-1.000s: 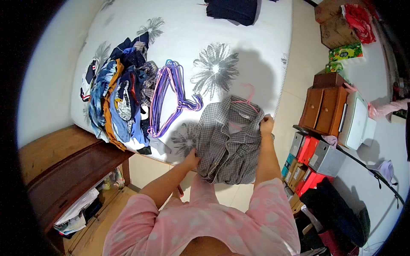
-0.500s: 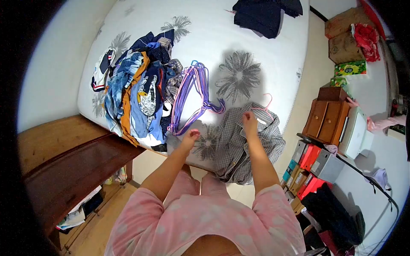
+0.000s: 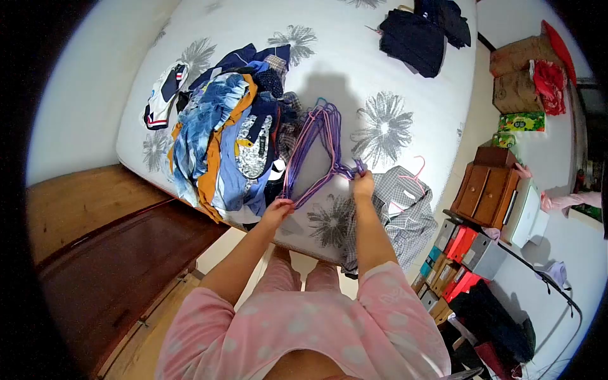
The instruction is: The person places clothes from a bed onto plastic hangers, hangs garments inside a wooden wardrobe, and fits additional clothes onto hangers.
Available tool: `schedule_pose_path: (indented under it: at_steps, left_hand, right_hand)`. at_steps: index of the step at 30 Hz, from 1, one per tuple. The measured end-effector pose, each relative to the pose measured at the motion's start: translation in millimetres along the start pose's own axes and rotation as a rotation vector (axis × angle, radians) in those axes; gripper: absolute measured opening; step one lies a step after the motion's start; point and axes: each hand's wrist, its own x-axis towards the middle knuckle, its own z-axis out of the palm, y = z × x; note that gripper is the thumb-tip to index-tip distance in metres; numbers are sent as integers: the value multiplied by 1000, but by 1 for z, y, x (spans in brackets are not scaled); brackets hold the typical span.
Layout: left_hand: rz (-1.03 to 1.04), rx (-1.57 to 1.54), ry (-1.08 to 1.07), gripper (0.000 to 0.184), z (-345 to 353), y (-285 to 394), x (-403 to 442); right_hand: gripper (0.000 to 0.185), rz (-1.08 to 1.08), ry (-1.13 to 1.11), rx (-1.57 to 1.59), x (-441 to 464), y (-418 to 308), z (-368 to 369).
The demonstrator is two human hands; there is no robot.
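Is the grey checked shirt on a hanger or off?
On: the pink hanger sits within the shirt, with its hook outside.

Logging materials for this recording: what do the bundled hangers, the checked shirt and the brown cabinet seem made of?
Bundled hangers: thin, smooth and evenly coloured, so likely plastic or plastic-coated wire. Checked shirt: matte cloth, judging by its soft creases; fibre unclear. Brown cabinet: probably varnished wood or veneer, given its warm colour and slight sheen.

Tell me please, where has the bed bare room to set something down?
The widest free patch on the bed lies between the clothes pile and the dark garments, beyond the hangers. Another lies between dark garments and checked shirt. Clothes pile and hangers crowd together.
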Motion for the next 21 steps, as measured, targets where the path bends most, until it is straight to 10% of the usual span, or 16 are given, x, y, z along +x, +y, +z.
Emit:
schedule_pose_path:
  at_steps: [8, 21]
  left_hand:
    - [111, -80, -88, 22, -22, 13, -16]
    - [380, -395, 242, 82, 8, 145, -96]
  right_hand:
    - [15, 17, -145, 670, -33, -63, -53]
    - [22, -619, -382, 325, -157, -145, -199]
